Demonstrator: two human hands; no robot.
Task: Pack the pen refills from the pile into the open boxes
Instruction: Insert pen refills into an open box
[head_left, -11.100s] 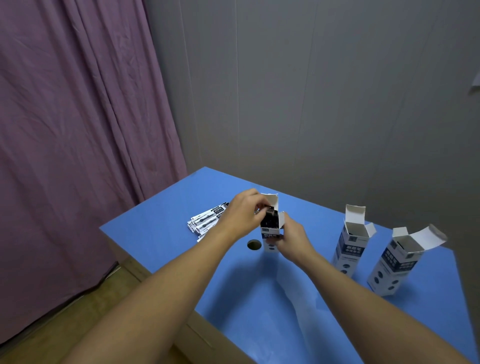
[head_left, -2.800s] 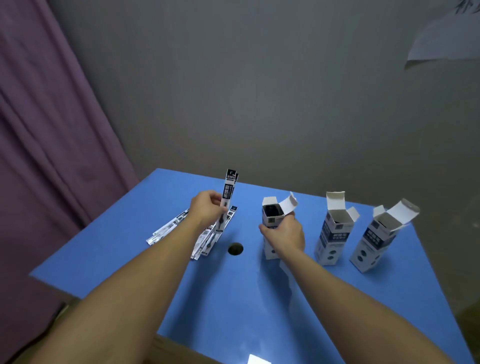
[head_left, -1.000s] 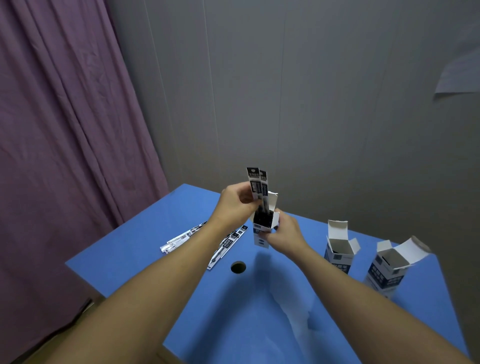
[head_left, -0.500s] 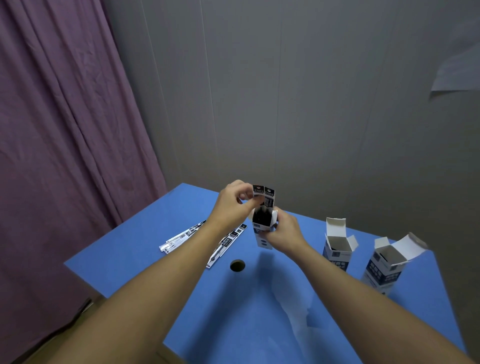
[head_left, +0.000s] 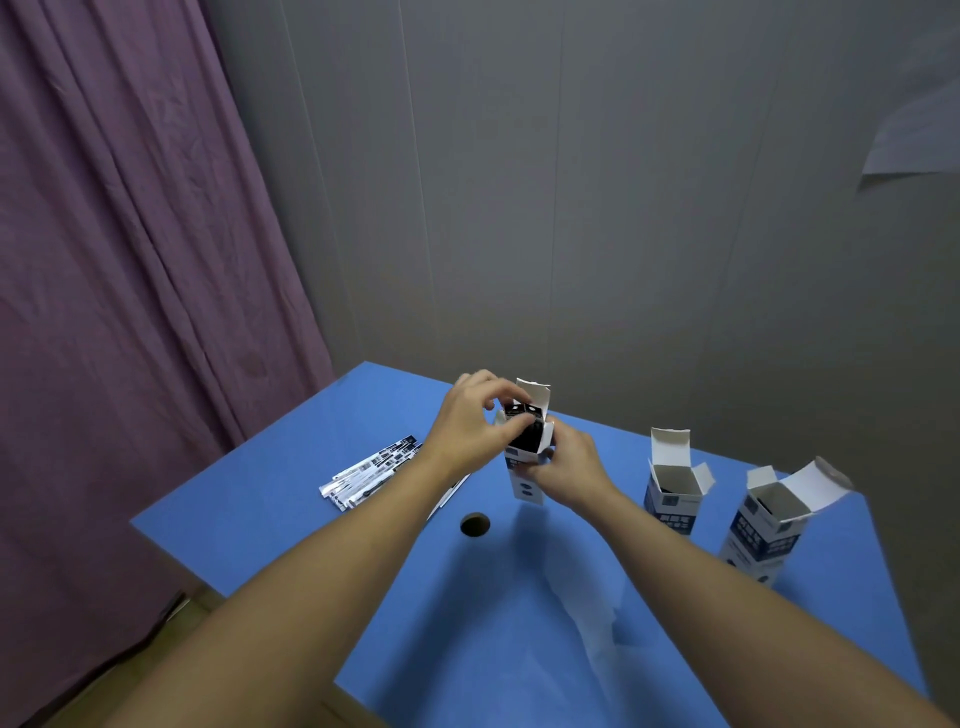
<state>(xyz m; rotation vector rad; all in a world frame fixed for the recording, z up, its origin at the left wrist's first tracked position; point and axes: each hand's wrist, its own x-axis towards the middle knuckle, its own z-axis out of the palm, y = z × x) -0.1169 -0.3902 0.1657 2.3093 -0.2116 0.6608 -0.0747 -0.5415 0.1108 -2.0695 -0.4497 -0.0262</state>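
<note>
Fingers of both hands gripping box; refill pile, two open boxes alongside.

Right grip holds box; left grip pinches refills at its mouth above blue table.

You faced a grey panelled wall, a purple curtain at your left, and a blue table with a round hole
</note>
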